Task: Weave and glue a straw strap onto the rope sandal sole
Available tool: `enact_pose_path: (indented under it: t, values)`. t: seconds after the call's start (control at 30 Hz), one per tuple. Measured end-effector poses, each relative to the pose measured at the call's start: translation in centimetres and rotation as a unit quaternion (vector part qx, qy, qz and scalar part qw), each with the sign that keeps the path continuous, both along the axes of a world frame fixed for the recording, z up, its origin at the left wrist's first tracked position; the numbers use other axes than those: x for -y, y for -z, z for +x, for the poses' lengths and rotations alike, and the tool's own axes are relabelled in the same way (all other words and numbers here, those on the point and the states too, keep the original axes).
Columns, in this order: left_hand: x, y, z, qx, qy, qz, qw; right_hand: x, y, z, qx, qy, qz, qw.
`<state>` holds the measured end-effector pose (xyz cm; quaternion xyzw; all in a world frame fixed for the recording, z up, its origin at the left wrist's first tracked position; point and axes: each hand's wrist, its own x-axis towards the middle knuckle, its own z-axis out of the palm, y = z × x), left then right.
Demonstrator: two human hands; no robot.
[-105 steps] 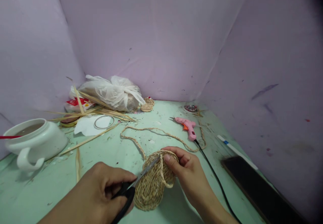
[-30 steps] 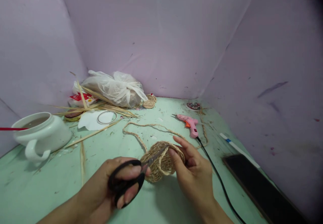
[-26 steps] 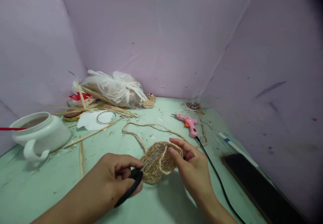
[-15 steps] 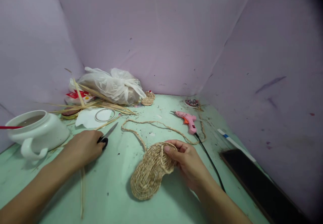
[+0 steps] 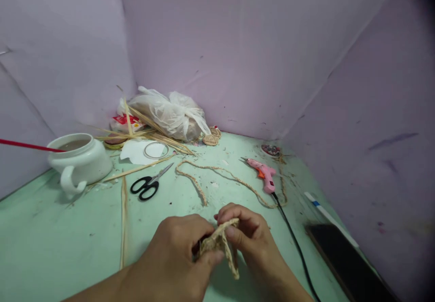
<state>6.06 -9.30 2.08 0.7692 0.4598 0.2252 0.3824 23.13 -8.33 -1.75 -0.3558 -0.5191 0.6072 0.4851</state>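
Both hands are closed on a little woven straw piece (image 5: 213,244). The left hand (image 5: 176,259) pinches it from one side and the right hand (image 5: 254,242) from the other. It is held up off the bench (image 5: 50,229), right between the fingers (image 5: 238,237). A loop of its braid hangs down just under them.

I think the braid could come loose, or the piece could bend out of shape, if the fingers squeeze or pull too hard. It could also slip and drop, since mostly fingertips hold it.

A black cable (image 5: 295,244) runs just beside the right hand, up to a pink glue gun (image 5: 265,176) beyond the fingers. A wrist could catch the cable and drag the gun, and its tip may be hot.

A long straw braid (image 5: 217,171) lies on the bench just past the fingers. The scissors (image 5: 148,186) lie beyond the left hand, well apart. Farther off that way are a white pot (image 5: 81,162) with a red stick (image 5: 27,146) in it, loose straw stalks (image 5: 146,134) and a plastic bag (image 5: 170,114). A dark flat slab (image 5: 346,265) lies out past the right hand.
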Motion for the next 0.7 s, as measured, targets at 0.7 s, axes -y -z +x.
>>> enact_pose_path:
  t: [0.7]
  values:
    - [0.9, 2.6, -2.3, -0.137, 0.131, 0.541, 0.819, 0.2, -2.6, 1.4, 0.239, -0.093, 0.329, 0.909]
